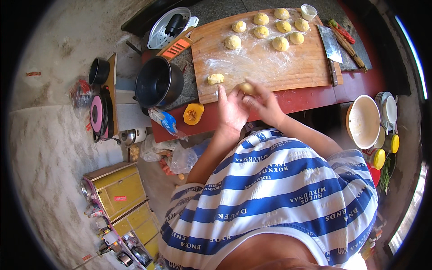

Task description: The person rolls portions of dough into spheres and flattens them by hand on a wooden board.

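A small ball of yellow dough (247,88) sits between my two hands at the near edge of the floured wooden board (303,72). My right hand (265,103) has its fingers curled around the dough. My left hand (233,106) is palm up beside it, fingertips close to the dough; whether they press on it is unclear. Another uneven dough piece (215,79) lies on the board just beyond my left thumb. Several round dough balls (261,32) rest at the board's far side. A small white cup (308,12) stands at its far right corner.
A cleaver (330,47) lies along the board's right end, next to dried stalks (349,49). To the left stand a black pot (158,82) and a steamer tray (168,27). A cut pumpkin (193,114) is at the red table's near edge. Bowls (363,121) are at right.
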{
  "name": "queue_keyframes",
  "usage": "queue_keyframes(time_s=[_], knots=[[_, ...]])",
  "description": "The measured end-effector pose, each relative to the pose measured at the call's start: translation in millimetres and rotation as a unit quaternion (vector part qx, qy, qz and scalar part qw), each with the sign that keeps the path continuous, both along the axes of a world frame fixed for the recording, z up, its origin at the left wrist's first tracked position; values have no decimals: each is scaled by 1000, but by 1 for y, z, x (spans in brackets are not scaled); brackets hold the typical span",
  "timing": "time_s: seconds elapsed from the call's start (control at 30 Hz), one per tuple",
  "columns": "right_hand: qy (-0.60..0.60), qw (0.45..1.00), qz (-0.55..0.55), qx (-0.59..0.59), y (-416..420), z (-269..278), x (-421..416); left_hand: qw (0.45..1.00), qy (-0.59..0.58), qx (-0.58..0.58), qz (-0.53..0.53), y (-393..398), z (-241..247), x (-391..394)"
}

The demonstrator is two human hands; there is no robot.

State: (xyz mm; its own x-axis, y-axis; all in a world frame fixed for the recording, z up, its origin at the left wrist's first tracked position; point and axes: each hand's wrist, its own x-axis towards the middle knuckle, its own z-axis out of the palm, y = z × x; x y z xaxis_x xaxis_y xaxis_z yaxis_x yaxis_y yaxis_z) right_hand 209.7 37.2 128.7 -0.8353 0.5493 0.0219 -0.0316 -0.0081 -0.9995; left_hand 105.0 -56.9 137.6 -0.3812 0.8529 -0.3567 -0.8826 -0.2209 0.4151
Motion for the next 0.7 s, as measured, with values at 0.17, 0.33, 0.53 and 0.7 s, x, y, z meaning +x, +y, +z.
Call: queue_keyframes(time_s=[0.17,0.33,0.53,0.7], knots=[[49,994,-23,90,6,15,6,997,-52,53,33,3,4,-6],[24,893,66,445,6,25,5,998,-5,57,31,3,14,5],[124,947,-81,285,5,21,4,997,14,68,15,-3,18,7],[109,982,-43,149,-8,-3,-7,995,63,71,10,4,11,13]])
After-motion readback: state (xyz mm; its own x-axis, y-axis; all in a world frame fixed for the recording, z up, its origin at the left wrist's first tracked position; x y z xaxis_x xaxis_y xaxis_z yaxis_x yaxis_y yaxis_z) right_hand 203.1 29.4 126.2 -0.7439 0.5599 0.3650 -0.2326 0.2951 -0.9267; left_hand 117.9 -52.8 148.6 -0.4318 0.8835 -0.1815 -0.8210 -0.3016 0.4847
